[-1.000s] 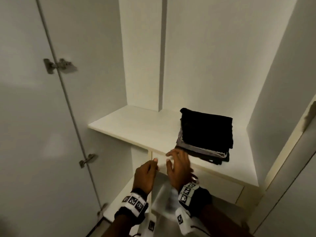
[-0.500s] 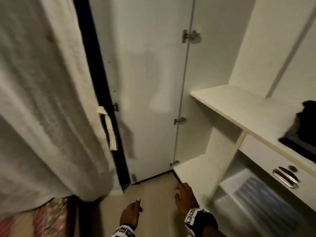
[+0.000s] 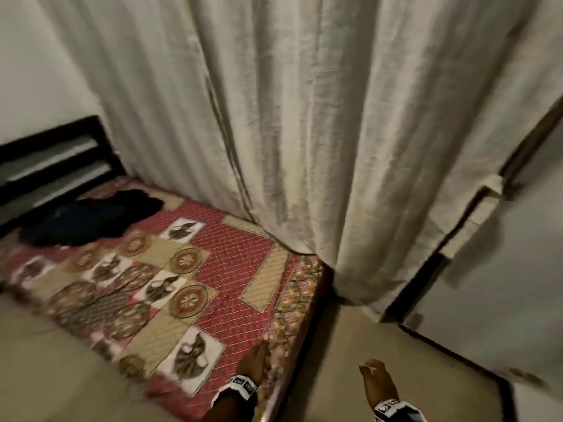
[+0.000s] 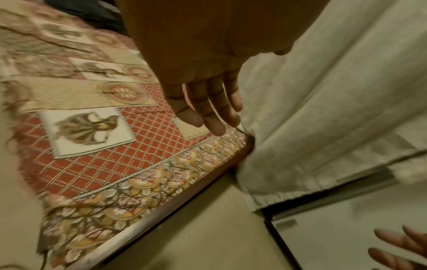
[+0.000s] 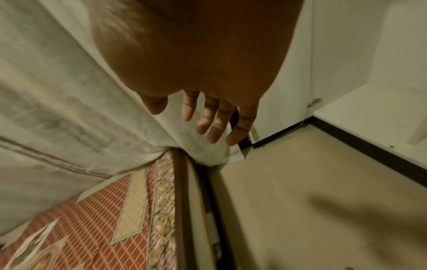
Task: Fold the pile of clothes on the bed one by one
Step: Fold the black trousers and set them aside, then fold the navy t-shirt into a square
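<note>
A pile of dark clothes [image 3: 88, 217] lies at the far end of the bed [image 3: 231, 257], near the black headboard [image 3: 51, 166]. The bed wears a red and gold patterned cover. My left hand [image 3: 254, 362] hangs over the bed's near corner, fingers straight and empty, far from the pile. In the left wrist view those fingers [image 4: 208, 113] point down at the cover, and a dark edge of the clothes [image 4: 92, 12] shows at the top. My right hand [image 3: 376, 379] is over the floor beside the bed, fingers [image 5: 219, 124] spread, holding nothing.
A long cream curtain [image 3: 335, 132] hangs behind the bed and reaches the floor at its corner. A white wardrobe door [image 3: 502, 269] stands at the right. Beige floor [image 3: 350, 360] runs between bed and wardrobe. The wooden bed rail [image 5: 182, 210] edges the mattress.
My view has swung left from the wardrobe shelf with its folded stack to the bed. Both hands dropped from the shelf edge and now hang empty near the bed corner.
</note>
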